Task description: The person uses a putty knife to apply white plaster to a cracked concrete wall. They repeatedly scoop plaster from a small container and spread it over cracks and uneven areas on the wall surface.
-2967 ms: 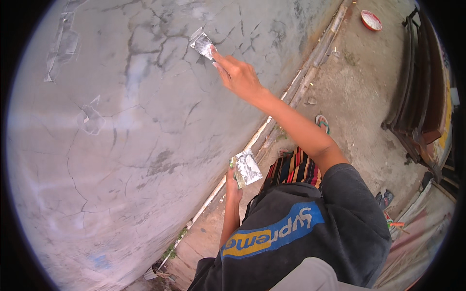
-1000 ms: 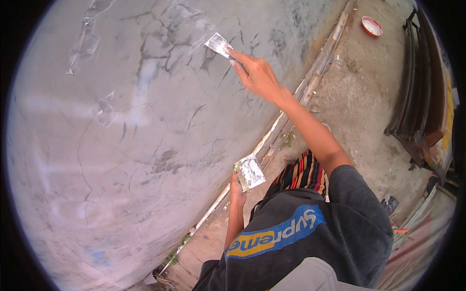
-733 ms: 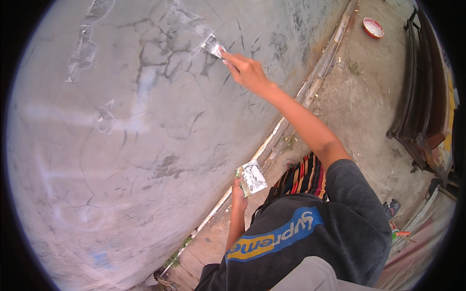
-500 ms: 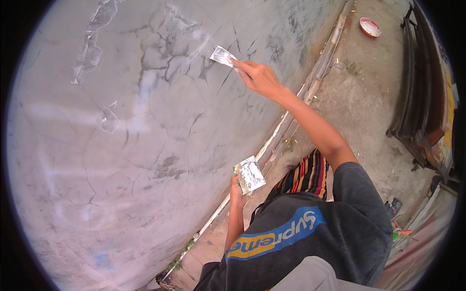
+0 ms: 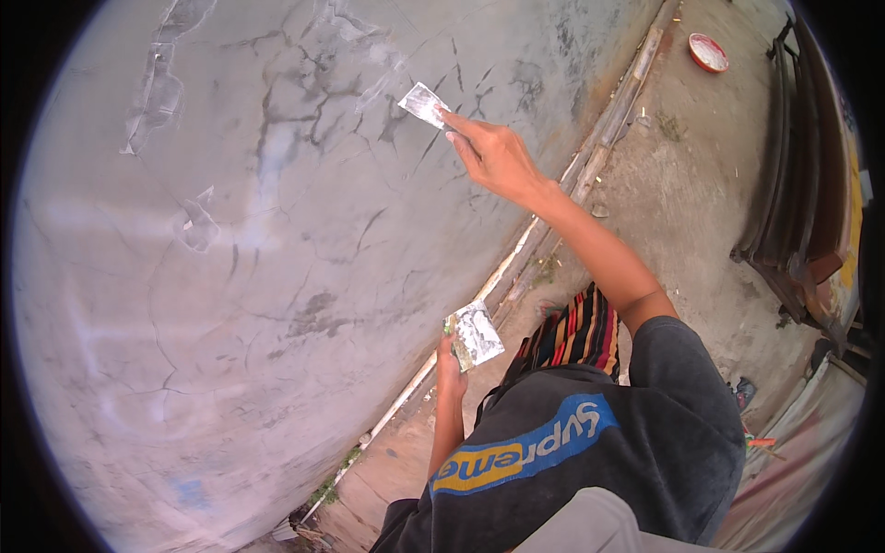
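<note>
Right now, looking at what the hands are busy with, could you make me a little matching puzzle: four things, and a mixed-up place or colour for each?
1. flat scraper
2. smeared square plate
3. round bowl
4. striped garment

A. on the ground
B. in the left hand
C. black, red and tan
D. in the right hand

Pairs: 1-D, 2-B, 3-A, 4-C.
</note>
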The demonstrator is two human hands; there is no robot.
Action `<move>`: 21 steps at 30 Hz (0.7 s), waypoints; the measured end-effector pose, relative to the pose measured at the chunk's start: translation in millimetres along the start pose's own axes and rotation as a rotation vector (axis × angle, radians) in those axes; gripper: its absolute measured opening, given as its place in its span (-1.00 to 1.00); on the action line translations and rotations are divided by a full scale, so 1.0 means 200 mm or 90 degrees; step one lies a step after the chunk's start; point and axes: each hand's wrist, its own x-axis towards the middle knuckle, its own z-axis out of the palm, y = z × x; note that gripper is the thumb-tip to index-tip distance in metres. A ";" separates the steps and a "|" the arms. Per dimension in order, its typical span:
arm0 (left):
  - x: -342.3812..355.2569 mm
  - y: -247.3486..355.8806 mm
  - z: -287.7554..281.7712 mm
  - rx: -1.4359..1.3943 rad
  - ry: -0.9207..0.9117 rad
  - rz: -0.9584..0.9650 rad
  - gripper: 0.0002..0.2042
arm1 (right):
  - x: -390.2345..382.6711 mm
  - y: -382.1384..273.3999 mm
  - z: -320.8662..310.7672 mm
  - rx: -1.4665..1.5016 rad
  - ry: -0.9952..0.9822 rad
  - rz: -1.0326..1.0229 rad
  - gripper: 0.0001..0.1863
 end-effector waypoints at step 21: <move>-0.02 0.05 0.05 -0.005 0.009 -0.009 -0.56 | 0.11 0.07 0.00 -0.024 0.081 -0.077 -0.60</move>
